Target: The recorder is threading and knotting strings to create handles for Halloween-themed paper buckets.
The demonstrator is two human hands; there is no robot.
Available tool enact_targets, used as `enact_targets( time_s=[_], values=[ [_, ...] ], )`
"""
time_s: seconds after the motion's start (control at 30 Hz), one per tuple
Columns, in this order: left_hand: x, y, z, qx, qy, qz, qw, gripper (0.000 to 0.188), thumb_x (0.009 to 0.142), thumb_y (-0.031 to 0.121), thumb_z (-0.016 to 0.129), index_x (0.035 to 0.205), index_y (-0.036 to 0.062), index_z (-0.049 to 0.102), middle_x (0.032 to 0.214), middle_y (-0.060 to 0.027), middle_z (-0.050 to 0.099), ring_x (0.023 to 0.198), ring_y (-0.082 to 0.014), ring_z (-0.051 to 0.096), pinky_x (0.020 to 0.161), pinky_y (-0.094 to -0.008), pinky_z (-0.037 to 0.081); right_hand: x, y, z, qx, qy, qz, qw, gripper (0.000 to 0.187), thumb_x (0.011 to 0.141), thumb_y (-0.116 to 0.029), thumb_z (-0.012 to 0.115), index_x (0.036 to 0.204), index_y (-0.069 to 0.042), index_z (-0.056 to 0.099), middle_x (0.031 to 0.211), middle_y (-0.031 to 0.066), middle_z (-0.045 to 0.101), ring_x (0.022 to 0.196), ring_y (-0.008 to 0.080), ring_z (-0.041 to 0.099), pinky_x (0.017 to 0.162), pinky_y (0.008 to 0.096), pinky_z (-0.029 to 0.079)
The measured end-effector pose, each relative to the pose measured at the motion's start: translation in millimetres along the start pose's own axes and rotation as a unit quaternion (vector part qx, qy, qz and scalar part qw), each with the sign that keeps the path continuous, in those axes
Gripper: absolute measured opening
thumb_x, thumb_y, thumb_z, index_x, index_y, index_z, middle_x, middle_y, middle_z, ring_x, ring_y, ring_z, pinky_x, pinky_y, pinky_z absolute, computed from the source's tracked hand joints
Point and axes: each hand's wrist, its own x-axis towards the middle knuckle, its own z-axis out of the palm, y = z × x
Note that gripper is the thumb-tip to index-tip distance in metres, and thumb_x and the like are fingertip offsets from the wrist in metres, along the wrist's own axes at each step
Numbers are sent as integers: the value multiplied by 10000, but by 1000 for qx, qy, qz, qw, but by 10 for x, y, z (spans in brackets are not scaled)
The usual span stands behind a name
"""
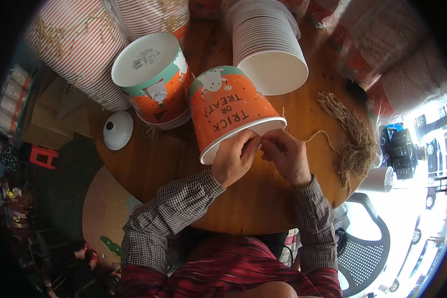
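Observation:
An orange paper bucket (223,111) with a green band, a white cartoon figure and dark lettering lies tilted on the table, its white-rimmed mouth toward me. My left hand (235,158) is closed at that rim, fingertips pinched; what it holds is hidden. Right beside it, my right hand (287,156) pinches a thin tan cord (323,133). The cord trails from this hand rightward to a loose bundle of tan cords (355,141). Both hands' fingertips nearly meet just below the rim. The bucket's inside is mostly out of sight.
Upside-down orange buckets (151,94) stand at the left, near a white lid with a black knob (118,130). Behind lies a nested stack of white-rimmed buckets (268,44). Tall bucket stacks (77,44) with cords on them fill the back left; bagged stacks (407,84) stand right.

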Motion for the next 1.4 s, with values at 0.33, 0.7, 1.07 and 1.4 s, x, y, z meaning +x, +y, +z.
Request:
enact_targets(
  time_s=[0.33,0.7,1.07,1.4],
  values=[
    [39,171,-56,-244,-22,-183,952,295,1000,254,415,903,12,554,666,-4,513,526,-40,425,439,-184,299,-12,-15,-110,65,26,12,998,91,895,-54,579,930,28,593,754,64,639,626,105,627,572,231,506],
    [-3,62,-28,-202,-49,-180,961,391,1007,349,406,851,26,561,663,10,503,512,-34,406,437,-189,328,-9,-36,-44,5,-21,-30,999,86,882,-51,591,934,17,596,782,63,643,648,114,632,598,241,516],
    [-42,-21,24,-140,8,-127,982,195,949,120,539,820,-25,555,638,-16,528,540,-64,476,478,-217,380,-28,-22,-5,-11,-30,-38,999,94,871,-56,597,937,12,599,792,85,659,664,126,639,600,256,509],
    [17,131,-73,-196,-63,-234,950,254,969,179,523,815,-19,564,652,-25,533,554,-75,483,493,-226,394,-25,-31,-5,-51,-14,-64,997,94,849,-52,607,922,6,593,770,120,656,691,194,657,614,289,509]
  ],
)
